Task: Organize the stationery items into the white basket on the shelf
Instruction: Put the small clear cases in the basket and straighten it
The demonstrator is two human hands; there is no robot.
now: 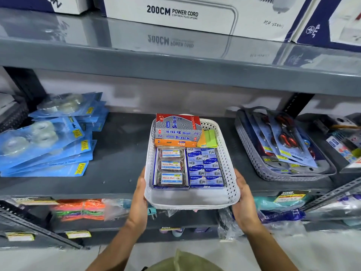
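Observation:
The white perforated basket (pixel 187 199) sits half over the front edge of the grey middle shelf (pixel 121 153). My left hand (pixel 139 200) grips its left front corner and my right hand (pixel 244 200) grips its right front corner. Inside, a grey and red Softek box (pixel 177 127) lies on an orange box (pixel 173 143) at the back, beside yellow and green sticky notes (pixel 210 138). In front lie three clear clip boxes (pixel 171 166) on the left and several small blue staple boxes (pixel 206 167) on the right.
Blue tape blister packs (pixel 48 137) are stacked on the shelf's left. A grey basket of scissors packs (pixel 283 145) stands on the right. Large white cartons (pixel 195 14) fill the upper shelf. Bagged goods lie on the lower shelf (pixel 82 211).

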